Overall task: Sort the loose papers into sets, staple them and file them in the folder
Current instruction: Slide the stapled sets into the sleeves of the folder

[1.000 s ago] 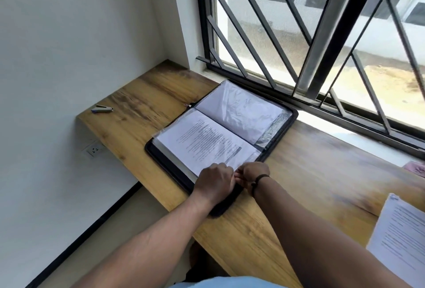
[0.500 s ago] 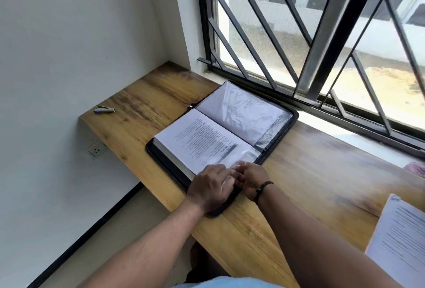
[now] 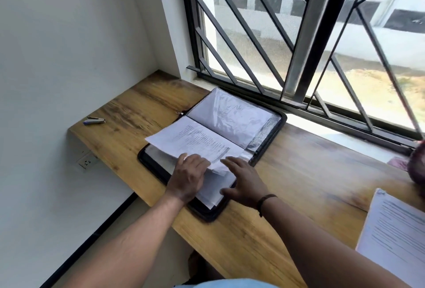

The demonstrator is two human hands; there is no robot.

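Note:
A black zip folder [image 3: 268,144] lies open on the wooden desk [image 3: 299,186], with clear plastic sleeves [image 3: 232,118] on its far half. A printed paper set [image 3: 193,140] is lifted at an angle over the near half. My left hand [image 3: 187,177] holds the paper's near edge, fingers curled under it. My right hand [image 3: 245,182] lies beside it with fingers spread on the sleeves below the paper. A small stapler [image 3: 94,120] sits at the desk's far left corner.
More printed sheets [image 3: 395,239] lie at the desk's right edge. A barred window [image 3: 299,41] runs along the far side, a white wall on the left. A wall socket [image 3: 87,162] is under the desk. A reddish blurred object [image 3: 416,166] shows at the right.
Both hands were bunched together at the folder's near edge. Now the left hand has raised the paper set and the right hand has opened flat beside it.

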